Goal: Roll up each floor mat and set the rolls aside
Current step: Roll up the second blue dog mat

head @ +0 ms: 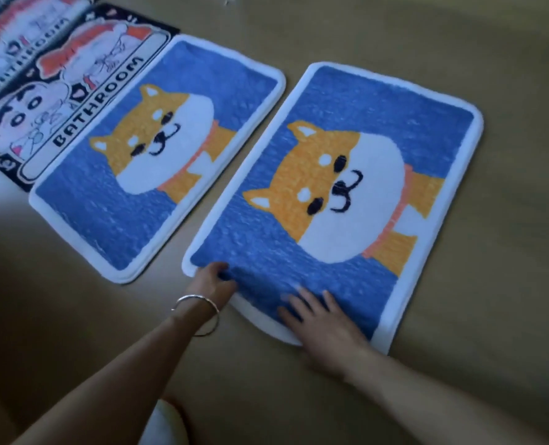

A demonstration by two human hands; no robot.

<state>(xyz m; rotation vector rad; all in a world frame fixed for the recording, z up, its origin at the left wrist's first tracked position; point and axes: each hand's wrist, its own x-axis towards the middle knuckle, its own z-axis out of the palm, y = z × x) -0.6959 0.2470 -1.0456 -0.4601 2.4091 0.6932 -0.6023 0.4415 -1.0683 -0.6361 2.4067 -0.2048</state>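
Hands on blue, white-edged dog mat (379,101)
Left hand (213,279) grips its near corner; right hand (324,329) lies flat beside, fingers apart.

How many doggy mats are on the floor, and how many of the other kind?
Blue dog mats: 2, the near dog mat and the far dog mat.
Black BATHROOM mats: 2, one beside the dogs, one partly out of frame.
Total: 4 mats.
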